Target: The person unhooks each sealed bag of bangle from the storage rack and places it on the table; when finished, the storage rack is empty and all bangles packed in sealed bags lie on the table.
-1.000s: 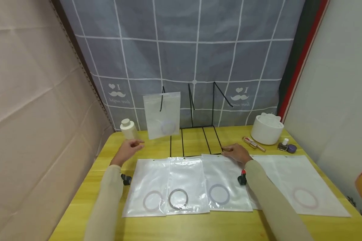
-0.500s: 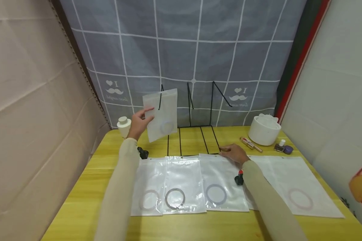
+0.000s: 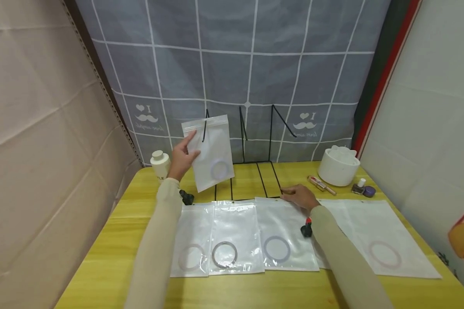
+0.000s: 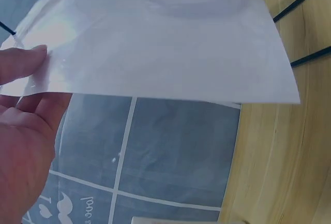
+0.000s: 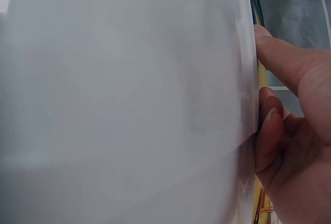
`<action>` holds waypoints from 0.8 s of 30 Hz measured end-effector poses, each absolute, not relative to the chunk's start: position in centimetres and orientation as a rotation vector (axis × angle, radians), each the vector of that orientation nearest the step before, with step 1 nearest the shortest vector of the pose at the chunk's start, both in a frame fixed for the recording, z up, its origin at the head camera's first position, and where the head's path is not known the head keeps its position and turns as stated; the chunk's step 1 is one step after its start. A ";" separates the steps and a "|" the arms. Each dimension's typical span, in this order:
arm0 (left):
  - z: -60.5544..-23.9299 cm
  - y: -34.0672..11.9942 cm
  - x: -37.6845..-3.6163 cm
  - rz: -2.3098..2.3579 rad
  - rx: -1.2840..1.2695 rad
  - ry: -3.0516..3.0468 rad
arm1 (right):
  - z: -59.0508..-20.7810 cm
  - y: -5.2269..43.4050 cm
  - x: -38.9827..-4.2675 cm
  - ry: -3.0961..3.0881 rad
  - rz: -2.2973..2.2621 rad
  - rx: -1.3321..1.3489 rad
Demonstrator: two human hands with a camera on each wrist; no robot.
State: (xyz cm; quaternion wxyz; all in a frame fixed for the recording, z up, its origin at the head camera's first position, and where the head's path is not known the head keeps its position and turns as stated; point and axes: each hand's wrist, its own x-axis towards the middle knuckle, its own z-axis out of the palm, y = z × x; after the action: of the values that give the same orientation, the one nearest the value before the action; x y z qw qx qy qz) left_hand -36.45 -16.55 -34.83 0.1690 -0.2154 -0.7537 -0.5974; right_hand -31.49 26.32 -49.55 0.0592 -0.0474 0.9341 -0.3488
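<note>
The left hand (image 3: 181, 159) now pinches the hanging pouch (image 3: 210, 151) at its upper left corner, thumb in front and fingers behind, as the left wrist view shows (image 4: 31, 79). A second ago this hand lay low over the counter (image 3: 100, 240) near the white bottle (image 3: 160, 164); it has since risen to the pouch. In the last half second the pouch has swung: its lower edge now tilts out to the right of the hand and sits a little lower, with the faint ring (image 3: 219, 168) inside it shifted the same way. Its top is at the leftmost hook of the black wire rack (image 3: 255, 171); whether the hook is through its hole I cannot tell. By my judgement the pouch is being worked at the hook, either seated on it or lifted off, and the tilt suggests it is no longer hanging freely.

The right hand (image 3: 299, 196) has not moved. It rests with loosely bent fingers on the top edge of a flat pouch (image 3: 284, 231) just before the rack's base, touching it and gripping nothing. The right wrist view shows its fingertips (image 5: 269, 115) against that plastic edge. Two more pouches lie to the left of that hand and one to its right.
</note>
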 end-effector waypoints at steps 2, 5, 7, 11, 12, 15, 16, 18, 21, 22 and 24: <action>-34.9 -17.0 -36.0 -1.679 -0.604 -2.166 | -49.5 26.3 -31.5 2.828 -1.055 -0.142; -34.5 -17.7 -34.5 -1.667 -0.594 -2.197 | -49.3 26.4 -31.5 2.830 -1.043 -0.152; -33.9 -18.0 -33.1 -1.664 -0.589 -2.212 | -49.3 26.5 -31.5 2.833 -1.037 -0.154; -33.9 -18.6 -32.0 -1.629 -0.581 -2.239 | -49.3 26.6 -31.5 2.843 -1.030 -0.154; -33.9 -18.8 -31.9 -1.607 -0.580 -2.255 | -49.3 26.6 -31.5 2.845 -1.031 -0.154; -33.9 -19.4 -31.4 -1.550 -0.560 -2.307 | -49.4 26.5 -31.5 2.849 -1.035 -0.151; -33.9 -19.7 -31.3 -1.539 -0.555 -2.328 | -49.4 26.5 -31.5 2.848 -1.039 -0.149; -33.8 -20.4 -30.9 -1.519 -0.550 -2.379 | -49.5 26.5 -31.5 2.842 -1.051 -0.147; -33.2 -21.4 -29.9 -1.497 -0.574 -2.459 | -49.7 26.4 -31.5 2.835 -1.062 -0.143; -32.8 -21.8 -29.4 -1.489 -0.592 -2.487 | -49.7 26.4 -31.6 2.834 -1.062 -0.141; -32.0 -22.4 -28.3 -1.453 -0.624 -2.537 | -49.8 26.5 -31.7 2.833 -1.057 -0.151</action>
State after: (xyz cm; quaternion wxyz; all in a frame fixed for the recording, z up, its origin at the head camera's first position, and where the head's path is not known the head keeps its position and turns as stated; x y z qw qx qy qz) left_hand -28.30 -22.39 -31.98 0.0759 -0.2080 -0.8462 -0.4847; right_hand -31.70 26.46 -49.83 0.0570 -0.0497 0.9342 -0.3487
